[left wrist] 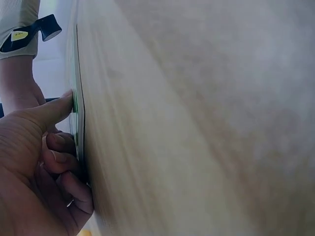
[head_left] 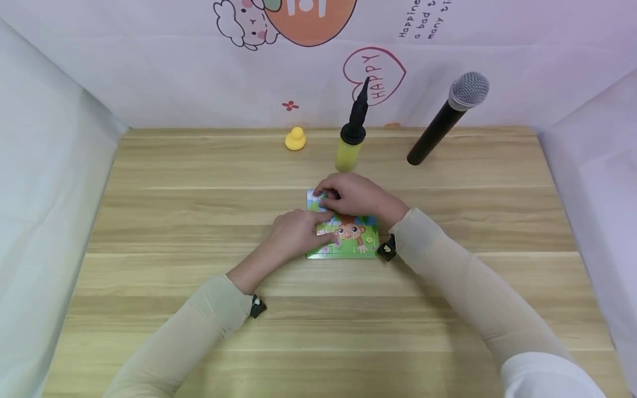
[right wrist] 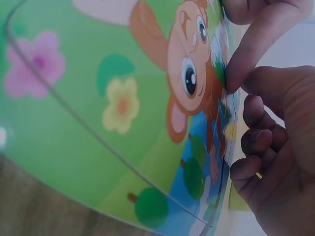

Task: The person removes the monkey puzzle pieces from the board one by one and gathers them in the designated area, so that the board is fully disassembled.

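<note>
A jigsaw puzzle (head_left: 369,246) with a cartoon monkey lies flat on the wooden table, its left part partly covered by both hands. My left hand (head_left: 294,233) comes in from its left side. Thumb and index finger stretch apart over the picture and press on it, while the other fingers bend at the board's edge in the left wrist view. Over the upper left corner, my right hand (head_left: 354,194) has curled fingers, with thumb and index finger close together at a small bluish puzzle piece (head_left: 323,204). That piece is mostly hidden by the fingers.
Behind the puzzle stands a yellow-green hand pump (head_left: 347,155) with a black nozzle. A yellow rubber duck (head_left: 296,140) sits to its left, and a black microphone (head_left: 438,132) stands to its right. A printed white cloth (head_left: 174,83) hangs along the table's back edge.
</note>
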A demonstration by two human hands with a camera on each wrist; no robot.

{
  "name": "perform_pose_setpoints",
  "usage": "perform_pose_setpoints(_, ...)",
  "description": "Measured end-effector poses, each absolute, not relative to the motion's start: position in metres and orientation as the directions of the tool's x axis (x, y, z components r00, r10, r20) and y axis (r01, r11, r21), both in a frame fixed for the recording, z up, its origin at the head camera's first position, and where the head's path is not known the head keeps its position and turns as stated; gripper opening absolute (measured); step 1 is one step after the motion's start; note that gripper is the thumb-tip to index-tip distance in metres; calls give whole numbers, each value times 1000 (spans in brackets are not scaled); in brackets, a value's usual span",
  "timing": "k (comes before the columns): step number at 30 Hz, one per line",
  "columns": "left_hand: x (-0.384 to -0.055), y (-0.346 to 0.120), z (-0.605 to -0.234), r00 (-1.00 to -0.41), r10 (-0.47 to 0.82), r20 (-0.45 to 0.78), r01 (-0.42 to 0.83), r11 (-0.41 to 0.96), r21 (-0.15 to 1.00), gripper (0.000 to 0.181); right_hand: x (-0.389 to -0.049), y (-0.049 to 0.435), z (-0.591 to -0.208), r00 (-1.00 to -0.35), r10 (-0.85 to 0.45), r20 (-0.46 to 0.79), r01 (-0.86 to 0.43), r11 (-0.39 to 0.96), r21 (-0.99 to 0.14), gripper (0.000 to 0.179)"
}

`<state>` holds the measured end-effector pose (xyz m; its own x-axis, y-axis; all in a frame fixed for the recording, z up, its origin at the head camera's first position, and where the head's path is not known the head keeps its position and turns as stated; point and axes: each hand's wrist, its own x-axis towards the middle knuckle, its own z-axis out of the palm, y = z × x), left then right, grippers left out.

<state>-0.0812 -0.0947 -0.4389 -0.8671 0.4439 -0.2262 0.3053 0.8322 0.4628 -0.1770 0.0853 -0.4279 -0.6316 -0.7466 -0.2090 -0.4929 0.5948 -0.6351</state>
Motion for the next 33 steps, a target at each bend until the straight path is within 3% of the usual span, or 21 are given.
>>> perform_pose_setpoints(12, -82, -95, -440, -869, 442, -224, 300, 829, 472, 61, -172, 81, -423, -617, -757, -214, -559, 613, -558, 24)
perform_pose_setpoints(23, -81, -94, -437, -870, 439, -227, 298, 832, 467, 48, -164, 69, -413, -618, -767, -175, -687, 635, -354, 21)
perform_pose_setpoints(33, -81, -94, -437, -868, 442, -225, 297, 828, 476, 39, -166, 65, -418, -625, -763, -164, -690, 639, -340, 18)
